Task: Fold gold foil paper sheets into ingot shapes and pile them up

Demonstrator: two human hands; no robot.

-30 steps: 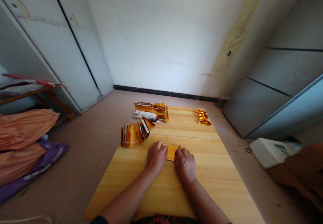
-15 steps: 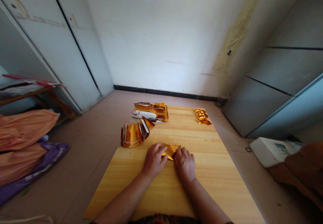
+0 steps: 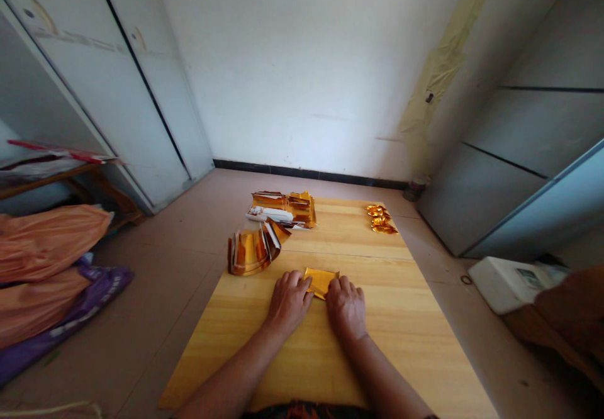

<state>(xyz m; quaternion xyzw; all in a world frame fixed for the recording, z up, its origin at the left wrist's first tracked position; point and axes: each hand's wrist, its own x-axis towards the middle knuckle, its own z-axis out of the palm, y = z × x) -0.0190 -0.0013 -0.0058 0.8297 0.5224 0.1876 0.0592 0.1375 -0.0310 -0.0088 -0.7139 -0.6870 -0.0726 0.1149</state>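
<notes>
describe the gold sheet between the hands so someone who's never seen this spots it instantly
Find the pale wooden table before the white wall. Near its middle, between the left hand and right hand, is the gold sheet. Unlike the curved stack and the crumpled-looking gold pieces, it is a single, mostly flat rectangle with a hand at each end.

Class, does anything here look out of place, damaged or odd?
Two things. The nearer bundle of gold sheets curls and fans at the left edge of the table instead of lying flat. A wrinkled yellowish strip runs down the wall on the right, like a makeshift patch.
</notes>
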